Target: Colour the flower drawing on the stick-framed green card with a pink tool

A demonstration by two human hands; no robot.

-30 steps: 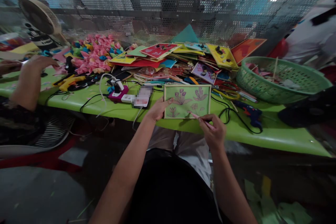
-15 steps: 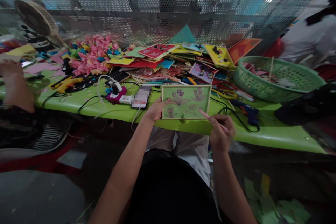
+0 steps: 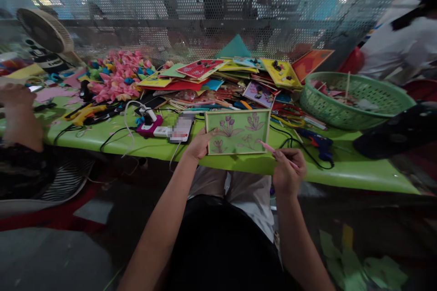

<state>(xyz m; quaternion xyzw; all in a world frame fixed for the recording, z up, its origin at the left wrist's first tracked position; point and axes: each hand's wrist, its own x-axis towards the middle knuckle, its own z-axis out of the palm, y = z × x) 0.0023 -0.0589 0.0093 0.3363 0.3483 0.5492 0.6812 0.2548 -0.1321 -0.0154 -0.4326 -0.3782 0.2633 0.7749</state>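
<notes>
A green card with purple flower drawings and a pale frame stands tilted at the near edge of the green table. My left hand grips the card's left lower corner, thumb on its face. My right hand is closed round a thin pink pen, whose tip sits just off the card's lower right corner.
Behind the card lie a heap of coloured cards, pink paper flowers, a yellow glue gun, a blue glue gun, cables and a power strip. A green basket stands right. Another person's arm rests far left; a fan stands behind.
My right hand has drawn back to the right, so the pen tip has left the card's face for its lower right corner. The card shifted slightly left. The other person's arm pulled back.
</notes>
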